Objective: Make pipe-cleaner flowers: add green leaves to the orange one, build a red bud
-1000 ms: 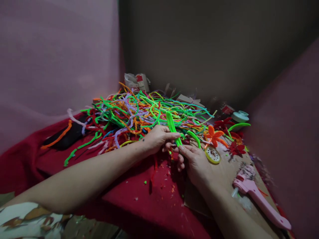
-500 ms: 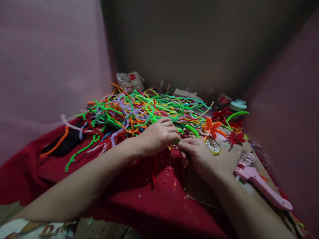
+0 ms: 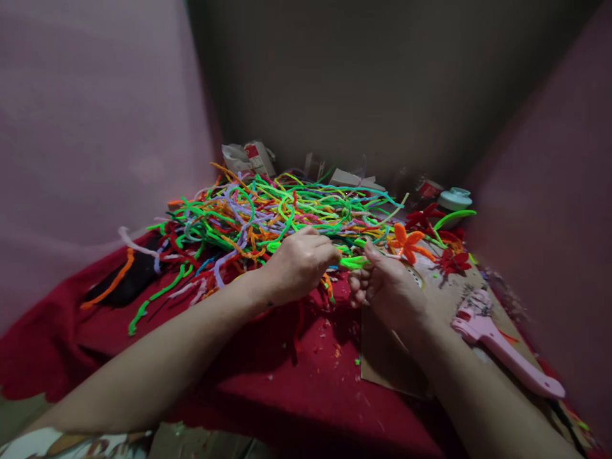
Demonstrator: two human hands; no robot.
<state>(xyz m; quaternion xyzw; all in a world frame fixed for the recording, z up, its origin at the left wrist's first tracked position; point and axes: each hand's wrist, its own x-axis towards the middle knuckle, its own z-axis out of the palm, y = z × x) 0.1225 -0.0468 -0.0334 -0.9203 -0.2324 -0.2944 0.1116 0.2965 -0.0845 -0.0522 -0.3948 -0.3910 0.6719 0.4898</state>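
L hand [image 3: 303,264]: pinched green pipe cleaner's [image 3: 352,262] L end.
R hand [image 3: 394,287]: curled at R end — pinch unclear.
Green pipe cleaner: back in view, sideways betw. hands, nr. pipe-cleaner pile [image 3: 306,207].

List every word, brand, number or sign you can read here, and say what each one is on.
No text can be read here.
Red-and-white carton at the back: any print is too small and blurred to read.
Red label near the light-blue lid: too blurred to read.
Pink glue gun: no lettering can be made out.
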